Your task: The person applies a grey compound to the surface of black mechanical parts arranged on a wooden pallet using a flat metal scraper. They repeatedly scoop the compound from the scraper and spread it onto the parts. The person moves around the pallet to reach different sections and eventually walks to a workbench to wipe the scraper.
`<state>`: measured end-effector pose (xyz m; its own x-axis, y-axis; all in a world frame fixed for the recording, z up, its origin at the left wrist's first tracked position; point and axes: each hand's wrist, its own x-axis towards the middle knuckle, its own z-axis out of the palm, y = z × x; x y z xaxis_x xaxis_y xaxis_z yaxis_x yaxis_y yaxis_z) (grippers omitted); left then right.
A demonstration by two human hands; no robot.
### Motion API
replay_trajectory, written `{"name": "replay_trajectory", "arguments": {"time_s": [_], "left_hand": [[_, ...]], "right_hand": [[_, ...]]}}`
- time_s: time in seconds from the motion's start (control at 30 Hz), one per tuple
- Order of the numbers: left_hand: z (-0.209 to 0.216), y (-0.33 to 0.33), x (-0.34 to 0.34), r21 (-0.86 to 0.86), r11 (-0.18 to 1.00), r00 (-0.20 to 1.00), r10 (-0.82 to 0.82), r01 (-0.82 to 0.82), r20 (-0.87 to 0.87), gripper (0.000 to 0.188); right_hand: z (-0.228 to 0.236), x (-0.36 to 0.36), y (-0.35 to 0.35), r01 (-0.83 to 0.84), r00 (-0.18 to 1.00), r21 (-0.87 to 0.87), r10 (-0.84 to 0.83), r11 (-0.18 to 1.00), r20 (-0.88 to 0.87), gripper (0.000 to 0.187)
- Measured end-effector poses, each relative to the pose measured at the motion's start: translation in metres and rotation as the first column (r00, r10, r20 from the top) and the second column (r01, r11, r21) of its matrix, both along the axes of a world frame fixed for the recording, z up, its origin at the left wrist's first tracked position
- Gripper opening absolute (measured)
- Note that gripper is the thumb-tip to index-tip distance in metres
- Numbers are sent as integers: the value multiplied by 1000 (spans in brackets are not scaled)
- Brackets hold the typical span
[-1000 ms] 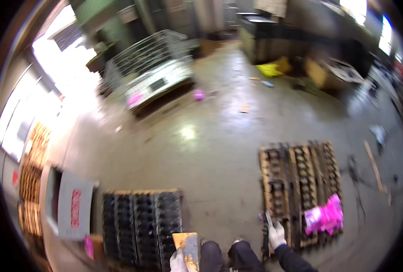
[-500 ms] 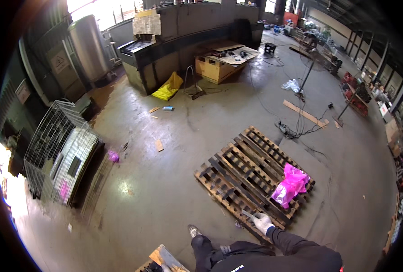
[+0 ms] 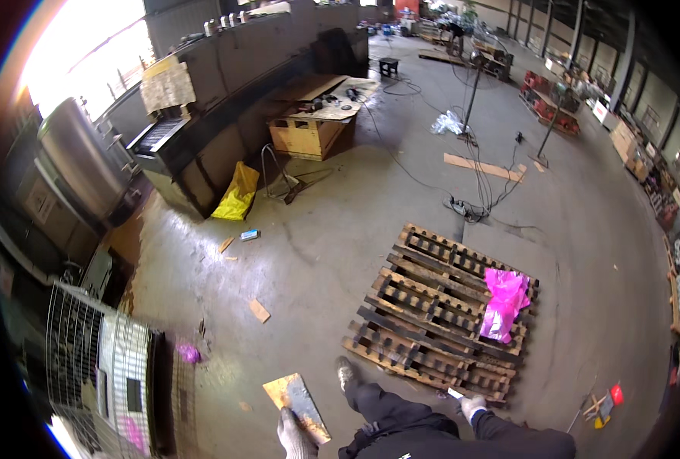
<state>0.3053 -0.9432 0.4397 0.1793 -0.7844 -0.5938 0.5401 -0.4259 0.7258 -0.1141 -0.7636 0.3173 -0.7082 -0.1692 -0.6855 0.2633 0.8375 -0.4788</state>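
At the lower middle, my left hand (image 3: pixel 294 437), in a pale work glove, is closed on the near edge of a flat rectangular board (image 3: pixel 300 405). The board's face is partly tan and partly grey, with worn patches. Lower right, my gloved right hand (image 3: pixel 474 405) is closed around a short, pale, flat strip-like thing (image 3: pixel 455 393); its kind cannot be made out. This hand is beside the near edge of a stacked wooden pallet (image 3: pixel 409 317). Crumpled pink plastic sheeting (image 3: pixel 502 310) lies on the pallet's right side.
A wire mesh cage (image 3: pixel 72 336) stands at left, near a pink scrap (image 3: pixel 188 353). Farther off are a yellow sack (image 3: pixel 238 191), a wooden crate (image 3: pixel 298 138) and cables (image 3: pixel 470 210). Tools with red and yellow parts (image 3: pixel 606 405) lie at lower right.
The view has swung round and shifted. My left hand has brought the board up from the lower edge into fuller view. My right hand still holds the pale strip, now nearer the pallet's corner.
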Motion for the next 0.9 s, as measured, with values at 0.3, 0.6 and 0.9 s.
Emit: {"name": "replay_trajectory", "arguments": {"time_s": [0.3,0.6,0.9], "left_hand": [[25,-243,-31,-53,988,987,-144,147,66,46],[54,-440,-56,8,989,976,-144,144,166,37],[59,-687,-141,-63,866,843,-464,497,272,36]], "right_hand": [[-98,13,-228,22,1000,-252,-21,968,8,32],[41,-3,-483,42,985,-543,55,839,162,22],[-11,1,-487,666,730,155,-680,730,67,38]]}}
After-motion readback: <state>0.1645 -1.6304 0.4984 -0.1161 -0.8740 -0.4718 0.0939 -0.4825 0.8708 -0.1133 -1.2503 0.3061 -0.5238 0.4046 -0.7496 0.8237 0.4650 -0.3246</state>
